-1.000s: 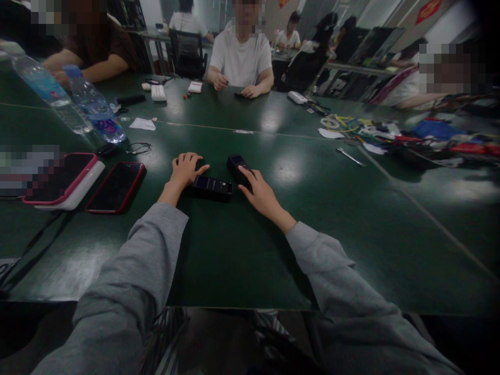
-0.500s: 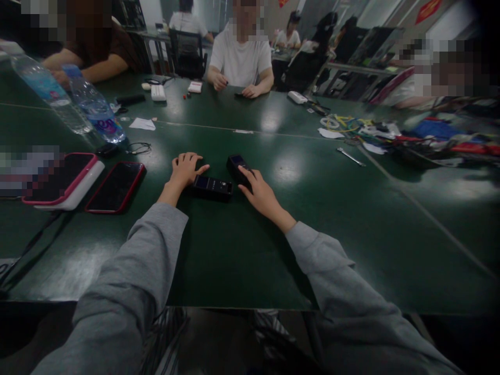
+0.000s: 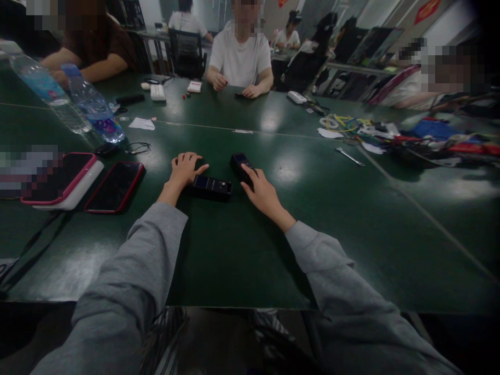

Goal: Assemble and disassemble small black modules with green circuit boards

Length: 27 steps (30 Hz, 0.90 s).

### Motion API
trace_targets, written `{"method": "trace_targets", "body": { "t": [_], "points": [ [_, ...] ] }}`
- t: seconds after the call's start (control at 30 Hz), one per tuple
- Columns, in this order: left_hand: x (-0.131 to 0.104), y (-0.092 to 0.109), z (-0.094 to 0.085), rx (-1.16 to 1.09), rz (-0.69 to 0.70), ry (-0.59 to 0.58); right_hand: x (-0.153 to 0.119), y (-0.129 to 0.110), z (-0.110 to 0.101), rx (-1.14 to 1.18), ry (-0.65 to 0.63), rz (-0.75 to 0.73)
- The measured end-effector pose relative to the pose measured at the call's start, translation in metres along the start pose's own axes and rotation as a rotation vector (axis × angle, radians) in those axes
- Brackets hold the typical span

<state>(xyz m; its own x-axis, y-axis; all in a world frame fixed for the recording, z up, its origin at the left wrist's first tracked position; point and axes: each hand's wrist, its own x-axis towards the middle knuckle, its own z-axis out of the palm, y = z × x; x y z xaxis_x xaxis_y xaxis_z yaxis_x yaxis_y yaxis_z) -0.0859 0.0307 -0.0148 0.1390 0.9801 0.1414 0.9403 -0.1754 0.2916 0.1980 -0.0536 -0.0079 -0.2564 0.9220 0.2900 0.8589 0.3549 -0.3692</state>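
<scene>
Two black handheld devices with small screens and buttons are on the green table. My right hand is wrapped around the lower part of one black handheld device, which lies slanted with its screen end pointing away from me. The other black handheld device lies crosswise on the table, its small screen toward the left. My left hand is palm down at that device's left end, fingers spread and thumb stretched out just above its far edge. I cannot tell whether the left hand touches it.
To the left lie a phone in a red case and a pink-cased device on a white object. Two water bottles stand behind them. On the right are a wrench and a tangled pile of cables. A person sits opposite.
My right hand and the slanted black device have shifted slightly to the right, away from the other device. The left hand has stayed in place.
</scene>
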Motion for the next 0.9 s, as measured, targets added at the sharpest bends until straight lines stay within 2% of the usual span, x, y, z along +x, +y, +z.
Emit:
{"method": "trace_targets", "body": {
  "t": [0.17,0.3,0.9],
  "points": [
    [-0.001,0.001,0.0,0.01,-0.005,0.002,0.006,0.035,-0.007,-0.075,0.149,0.211],
    [-0.002,0.002,0.0,0.014,0.0,0.009,0.008,0.059,-0.015,-0.101,0.198,0.327],
    [-0.001,0.001,-0.002,0.0,0.003,-0.006,0.01,0.073,-0.006,-0.115,0.305,0.267]
  ]
}}
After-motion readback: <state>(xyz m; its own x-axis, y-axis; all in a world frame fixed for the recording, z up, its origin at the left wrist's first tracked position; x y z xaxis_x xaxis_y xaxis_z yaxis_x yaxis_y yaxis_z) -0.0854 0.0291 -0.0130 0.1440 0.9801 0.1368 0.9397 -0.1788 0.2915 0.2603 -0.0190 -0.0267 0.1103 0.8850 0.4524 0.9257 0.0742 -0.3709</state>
